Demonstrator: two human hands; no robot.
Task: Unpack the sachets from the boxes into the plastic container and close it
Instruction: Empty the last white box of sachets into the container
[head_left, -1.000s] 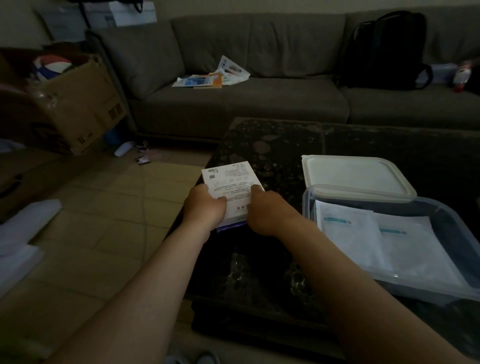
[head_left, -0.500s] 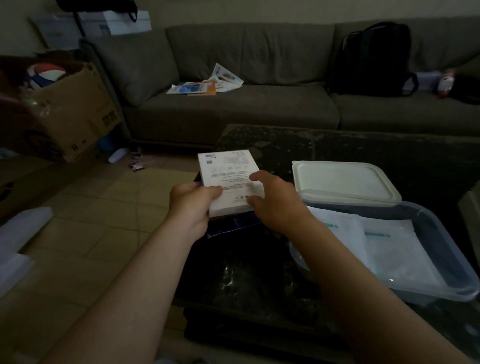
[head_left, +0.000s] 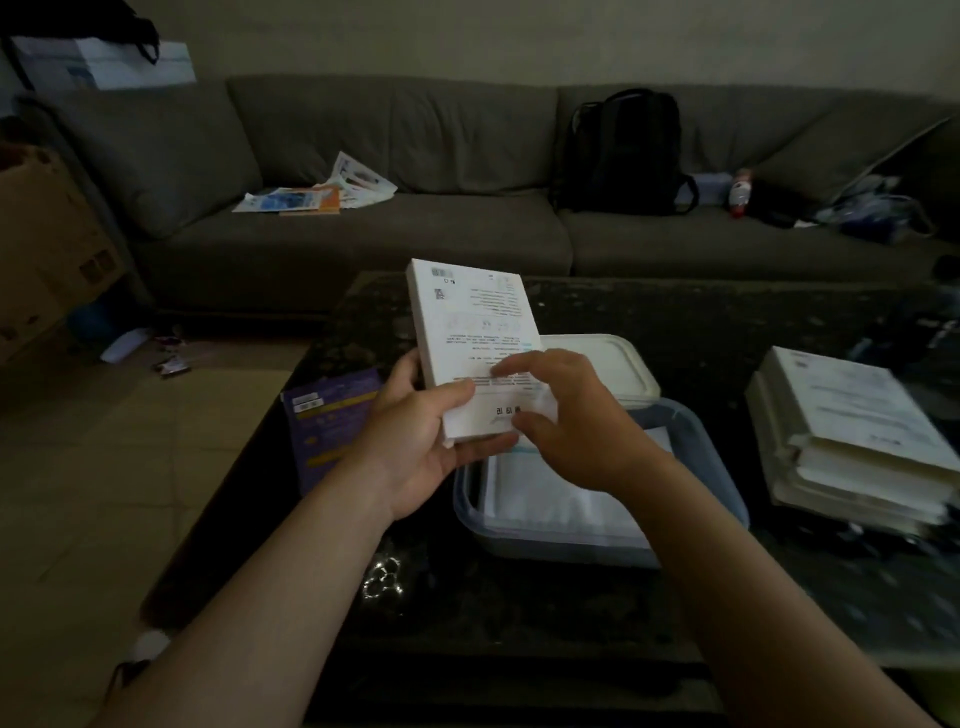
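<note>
L hand (head_left: 415, 436) grips white box (head_left: 472, 332) at its near-left corner: thumb across top face, fingers curled beneath. Box held up over left edge of container as seen, far end tilted up, printed face to camera. R hand (head_left: 566, 415) at near-right corner: forefinger laid on the face, thumb under near end, other fingers curled, pinching what looks like the end flap. Can't tell if flap is open yet; blurred there.

Plastic container (head_left: 545, 548) sits on dark table (head_left: 519, 623), right of ctr, near side. Open. Inside: flat white sachets (head_left: 561, 504) w/ teal strip, a few layers, not full by the look. Lid (head_left: 613, 358) lies off, just beyond container's far edge, partly hidden behind box.

Stack of boxes (head_left: 852, 436) at right of table, well apart from hands; same white sort, number unclear. Full or emptied: can't tell. Purple pack (head_left: 332, 426) flat on table at left, just beside L hand.

Progress, my est.: approx. midway. Done: some sachets already in. In hand: opening this box. Left: tip its sachets in, go through any unopened boxes in stack, then lid on + press shut.

Far side: sofa (head_left: 363, 249) w/ backpack (head_left: 623, 150), not part of job.
</note>
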